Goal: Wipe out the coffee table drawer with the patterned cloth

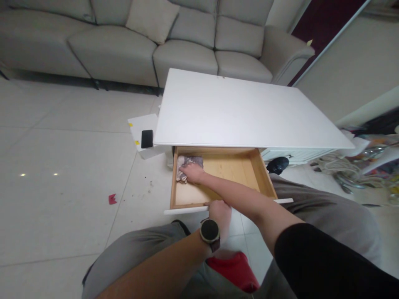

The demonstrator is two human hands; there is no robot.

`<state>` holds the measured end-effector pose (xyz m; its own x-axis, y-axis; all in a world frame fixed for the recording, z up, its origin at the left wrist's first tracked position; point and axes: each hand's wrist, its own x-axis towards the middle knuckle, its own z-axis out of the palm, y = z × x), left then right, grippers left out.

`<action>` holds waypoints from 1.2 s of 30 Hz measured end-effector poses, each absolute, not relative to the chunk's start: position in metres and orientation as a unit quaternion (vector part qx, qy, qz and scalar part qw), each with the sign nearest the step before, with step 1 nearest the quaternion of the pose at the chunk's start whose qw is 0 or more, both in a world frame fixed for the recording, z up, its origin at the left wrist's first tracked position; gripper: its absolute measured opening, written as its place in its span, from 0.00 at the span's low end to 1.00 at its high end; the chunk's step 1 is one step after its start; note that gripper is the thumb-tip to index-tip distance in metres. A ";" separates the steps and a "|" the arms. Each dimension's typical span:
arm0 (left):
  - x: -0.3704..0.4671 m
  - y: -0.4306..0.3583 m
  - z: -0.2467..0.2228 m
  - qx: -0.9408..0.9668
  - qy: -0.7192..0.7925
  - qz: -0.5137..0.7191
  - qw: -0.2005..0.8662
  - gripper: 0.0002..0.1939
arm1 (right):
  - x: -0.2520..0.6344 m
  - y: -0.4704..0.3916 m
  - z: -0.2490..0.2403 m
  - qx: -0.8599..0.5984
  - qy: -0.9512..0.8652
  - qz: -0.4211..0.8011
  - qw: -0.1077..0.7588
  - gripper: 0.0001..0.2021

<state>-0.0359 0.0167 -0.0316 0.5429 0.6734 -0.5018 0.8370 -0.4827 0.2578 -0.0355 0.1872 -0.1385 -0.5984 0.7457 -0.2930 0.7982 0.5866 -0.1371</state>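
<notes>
A wooden drawer [230,166] is pulled out from under a white table [243,112]. My left hand [220,211], with a watch on its wrist, is closed over the middle of the drawer's front edge. Reaching across it, my right hand [192,172] is inside the drawer at its left side. The fingers press on a crumpled grey and whitish cloth [195,160] in the left back corner. Part of the cloth is hidden under the hand. Bare wood shows over the rest of the drawer's bottom.
A white box [137,124] with a black phone [147,139] on it stands left of the table. Behind is a grey sofa [118,50]. Red cloth [235,270] lies between my legs; a red scrap [112,199] is on the floor. Cables and clutter [346,170] lie at right.
</notes>
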 end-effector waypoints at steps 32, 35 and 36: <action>-0.037 0.022 -0.043 0.855 0.422 -0.163 0.252 0.18 | 0.098 0.155 -0.132 0.558 0.801 -0.128 0.178 0.21; -0.035 0.020 -0.037 0.854 0.424 -0.175 0.247 0.19 | 0.050 0.164 -0.135 0.530 0.824 -0.153 0.132 0.22; -0.035 0.020 -0.035 0.852 0.429 -0.177 0.242 0.20 | 0.035 0.166 -0.136 0.524 0.827 -0.164 0.115 0.23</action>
<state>-0.0346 0.0198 -0.0347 0.5691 0.6453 -0.5097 0.8168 -0.5152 0.2597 0.0354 0.1662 -0.1361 -0.4232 0.8300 -0.3632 0.9058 0.3958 -0.1509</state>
